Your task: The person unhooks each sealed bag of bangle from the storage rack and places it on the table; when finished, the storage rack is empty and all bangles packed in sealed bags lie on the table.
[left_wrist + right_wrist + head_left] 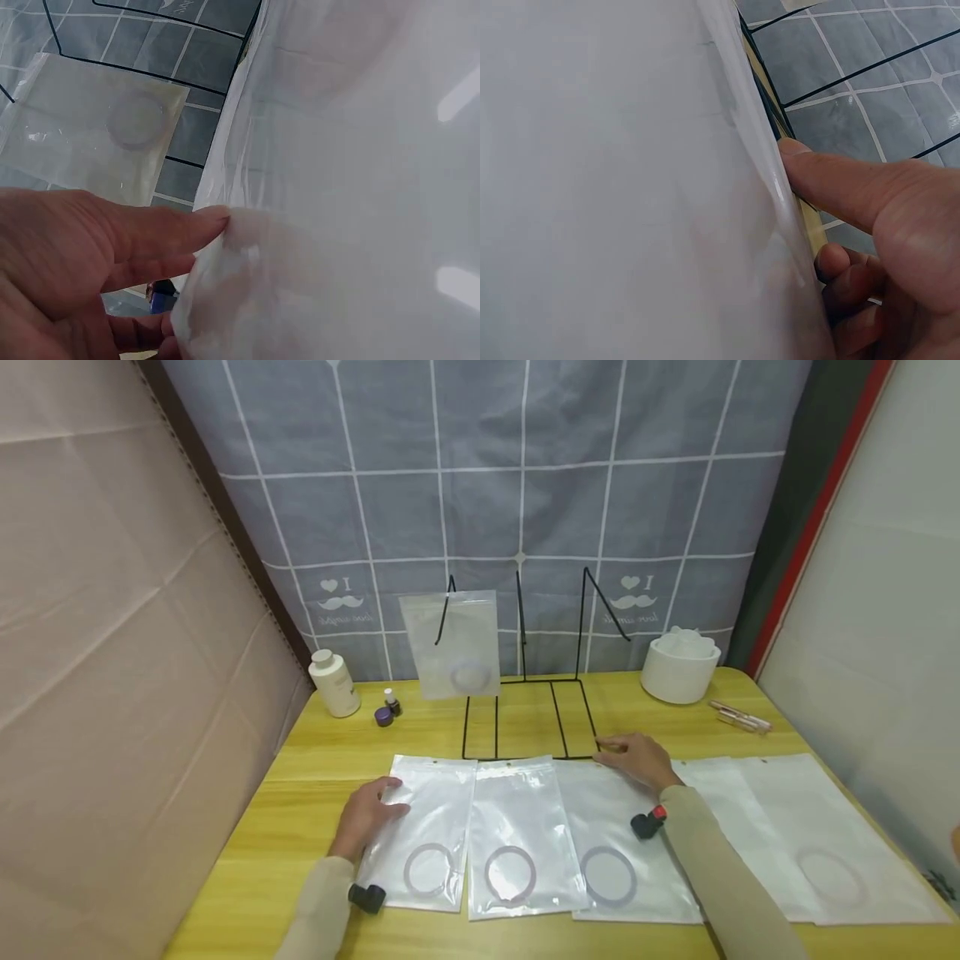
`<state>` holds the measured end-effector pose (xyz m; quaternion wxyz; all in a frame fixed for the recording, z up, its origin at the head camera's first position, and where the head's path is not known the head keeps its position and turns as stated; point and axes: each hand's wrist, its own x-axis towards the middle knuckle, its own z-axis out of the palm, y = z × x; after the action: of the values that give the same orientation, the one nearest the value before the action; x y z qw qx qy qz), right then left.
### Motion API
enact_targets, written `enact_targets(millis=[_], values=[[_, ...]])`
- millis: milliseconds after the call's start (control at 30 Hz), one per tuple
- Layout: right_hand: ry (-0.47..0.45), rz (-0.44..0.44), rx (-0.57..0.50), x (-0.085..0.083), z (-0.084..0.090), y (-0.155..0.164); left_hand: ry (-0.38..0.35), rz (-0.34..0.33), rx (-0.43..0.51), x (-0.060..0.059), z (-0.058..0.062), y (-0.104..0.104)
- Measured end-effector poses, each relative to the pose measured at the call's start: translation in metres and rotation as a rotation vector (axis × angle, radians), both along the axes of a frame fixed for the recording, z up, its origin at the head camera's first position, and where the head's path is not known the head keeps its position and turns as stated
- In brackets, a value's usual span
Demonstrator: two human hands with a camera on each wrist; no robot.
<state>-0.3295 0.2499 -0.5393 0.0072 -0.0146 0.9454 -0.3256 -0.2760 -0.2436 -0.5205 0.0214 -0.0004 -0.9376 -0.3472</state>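
In the head view, several translucent white zip bags lie in a row on the table, and the left, middle and third ones show a pale ring. My left hand [365,817] rests at the left bag [431,797], its thumb and fingers apart near the upper left edge. In the left wrist view the thumb [176,229] tip meets the bag's edge. My right hand [639,758] lies over the top of the third bag [600,827], fingertips right at the front corner of a black wire rack [558,681]. The right wrist view shows the thumb [840,180] along the bag's edge, other fingers bent below.
A similar bag [450,643] hangs on the rack's left hook. To the left stand a white bottle [335,685], a small dark vial [392,702] and a purple cap [383,717]. A white lidded pot [680,667] and pink tubes [738,717] are at right. More bags [825,827] lie at right.
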Motion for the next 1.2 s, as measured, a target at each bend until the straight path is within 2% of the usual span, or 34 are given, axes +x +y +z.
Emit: enact_targets(millis=[233,333,400,567,700,833,933,1033,1067,1133,1200], values=[[0.005,-0.004,0.008,0.000,0.005,0.003,-0.120,0.010,-0.003,-0.004,0.011,0.003],[0.013,-0.004,0.011,0.000,0.007,0.005,-0.147,-0.008,-0.010,-0.011,0.016,0.005],[0.019,-0.007,0.013,0.001,0.008,0.006,-0.132,-0.047,-0.003,-0.020,0.019,0.008],[0.030,-0.007,-0.001,-0.001,0.006,0.008,-0.005,-0.117,0.101,-0.051,0.026,0.012],[0.021,-0.007,-0.035,-0.001,0.003,0.008,0.153,-0.099,0.196,-0.075,0.031,0.020],[0.016,-0.013,-0.041,0.001,-0.001,0.007,0.283,-0.091,0.400,-0.095,0.042,0.032],[0.026,-0.010,-0.033,0.002,-0.003,0.005,0.382,-0.094,0.514,-0.107,0.056,0.041],[0.035,0.006,-0.038,0.003,-0.004,0.002,0.493,-0.109,0.521,-0.118,0.072,0.046],[0.035,0.005,-0.040,0.003,-0.005,0.001,0.505,-0.123,0.523,-0.119,0.079,0.047],[0.030,0.004,-0.042,0.003,-0.005,0.000,0.505,-0.150,0.517,-0.113,0.099,0.050],[0.029,0.006,-0.041,0.003,-0.005,0.000,0.483,-0.177,0.517,-0.116,0.109,0.049]])
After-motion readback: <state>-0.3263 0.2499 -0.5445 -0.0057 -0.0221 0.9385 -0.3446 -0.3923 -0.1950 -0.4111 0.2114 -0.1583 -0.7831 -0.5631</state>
